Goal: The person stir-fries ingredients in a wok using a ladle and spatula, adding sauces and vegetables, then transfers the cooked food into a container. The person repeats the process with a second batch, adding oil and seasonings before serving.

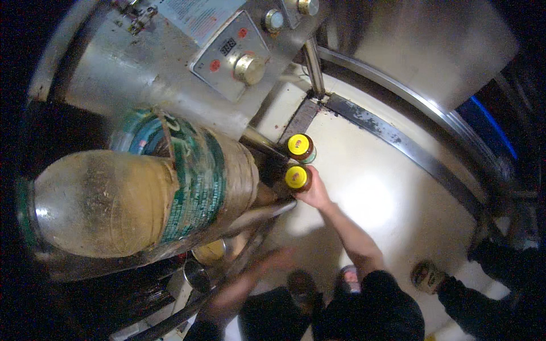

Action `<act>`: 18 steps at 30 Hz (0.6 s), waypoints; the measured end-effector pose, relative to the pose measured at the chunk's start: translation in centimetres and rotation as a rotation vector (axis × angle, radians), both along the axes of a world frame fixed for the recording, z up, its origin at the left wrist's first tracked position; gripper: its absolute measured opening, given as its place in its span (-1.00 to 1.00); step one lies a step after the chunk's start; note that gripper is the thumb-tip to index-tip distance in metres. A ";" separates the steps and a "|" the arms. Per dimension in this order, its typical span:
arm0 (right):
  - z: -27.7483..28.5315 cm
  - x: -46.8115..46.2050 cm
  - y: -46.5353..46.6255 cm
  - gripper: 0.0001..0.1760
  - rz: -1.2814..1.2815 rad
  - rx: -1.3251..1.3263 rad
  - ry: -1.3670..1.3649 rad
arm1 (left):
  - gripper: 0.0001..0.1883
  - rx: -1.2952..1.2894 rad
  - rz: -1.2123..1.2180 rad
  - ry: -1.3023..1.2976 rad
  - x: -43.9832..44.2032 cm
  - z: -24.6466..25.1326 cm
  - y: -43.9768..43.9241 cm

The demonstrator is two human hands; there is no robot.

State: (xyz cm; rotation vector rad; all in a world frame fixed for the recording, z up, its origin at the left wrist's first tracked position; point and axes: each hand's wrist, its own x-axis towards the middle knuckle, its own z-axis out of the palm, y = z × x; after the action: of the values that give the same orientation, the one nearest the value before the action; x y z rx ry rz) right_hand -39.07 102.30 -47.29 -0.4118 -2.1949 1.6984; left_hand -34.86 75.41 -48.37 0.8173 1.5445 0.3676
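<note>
My right hand (315, 187) is closed around a brown jar with a yellow lid (296, 177), low beside a metal leg of the equipment. Just beyond it a second jar with a yellow lid (301, 147) stands upright on the pale floor. My left hand (283, 255) is blurred, over the floor near my feet; its fingers cannot be made out clearly. To the left lies a large clear plastic container with a green label (192, 183), its cut side open.
Above is a steel appliance with a control panel and knob (249, 69). A dark metal strip (375, 123) crosses the floor. Metal cylindrical containers (197, 275) stand on a lower shelf at left. Another person's shoe (426, 276) and dark trousers are at the right.
</note>
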 end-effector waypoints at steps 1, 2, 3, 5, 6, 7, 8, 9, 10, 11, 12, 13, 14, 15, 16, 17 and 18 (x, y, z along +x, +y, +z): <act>-0.6 -0.4 -0.4 0.01 -0.011 0.012 -0.003 | -0.45 -0.004 0.007 -0.003 -0.1 0.1 -0.2; -1.0 -0.5 -0.9 0.01 -0.051 0.019 0.012 | -0.47 -0.001 0.020 0.001 0.0 0.4 -0.3; -1.3 -0.9 -1.2 0.02 -0.043 0.024 0.035 | -0.48 0.006 0.029 0.008 0.2 0.9 -0.3; -1.3 -1.2 -1.5 0.02 -0.088 0.013 0.061 | -0.51 0.029 0.070 0.037 0.6 2.3 -0.3; -1.0 -1.2 -1.4 0.02 -0.064 0.011 0.038 | -0.53 0.044 0.094 0.059 0.8 3.3 -0.4; -0.4 -1.1 -1.5 -0.03 -0.076 0.044 0.000 | -0.54 0.053 0.125 0.086 1.1 4.7 -0.6; 0.4 -0.6 -1.2 -0.07 -0.056 0.101 0.003 | -0.55 0.062 0.159 0.109 1.5 6.5 -1.1; 1.6 0.4 -1.2 -0.11 0.001 0.093 0.011 | -0.57 0.065 0.200 0.140 2.1 8.7 -1.6; 3.0 1.7 -1.1 -0.15 0.101 -0.034 0.077 | -0.58 0.074 0.253 0.195 2.7 11.5 -2.2; 4.7 4.0 -1.1 -0.12 0.186 -0.040 0.016 | -0.60 0.072 0.310 0.259 3.4 14.7 -3.0; 6.6 6.7 -1.1 -0.08 0.249 0.004 -0.143 | -0.60 0.154 0.427 0.326 5.2 18.3 -3.8; 8.7 9.5 -0.8 -0.02 0.317 -0.048 -0.316 | -0.55 0.040 0.433 0.397 7.1 22.4 -4.8; 11.1 13.4 -1.5 0.01 0.311 0.036 -0.502 | -0.49 -0.013 0.450 0.484 9.0 26.6 -6.1; 13.9 16.9 -1.8 0.05 0.339 0.120 -0.659 | -0.44 -0.046 0.563 0.443 11.1 30.8 -7.0; 16.9 20.6 -2.6 -0.11 0.375 0.195 -0.772 | -0.38 -0.083 0.675 0.382 14.2 34.9 -8.2; 20.6 23.6 -2.2 -0.33 0.768 0.301 -1.103 | -0.33 -0.001 0.771 0.317 16.9 38.7 -9.4; 24.7 26.1 -3.0 -0.37 0.842 0.330 -1.158 | -0.29 -0.003 0.818 0.208 19.0 42.0 -10.9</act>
State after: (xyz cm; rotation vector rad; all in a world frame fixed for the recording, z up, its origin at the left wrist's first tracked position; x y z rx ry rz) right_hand -12.92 99.31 -22.62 -0.4840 -3.8561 1.5039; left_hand -15.85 64.47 -6.37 0.1814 2.0349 0.8902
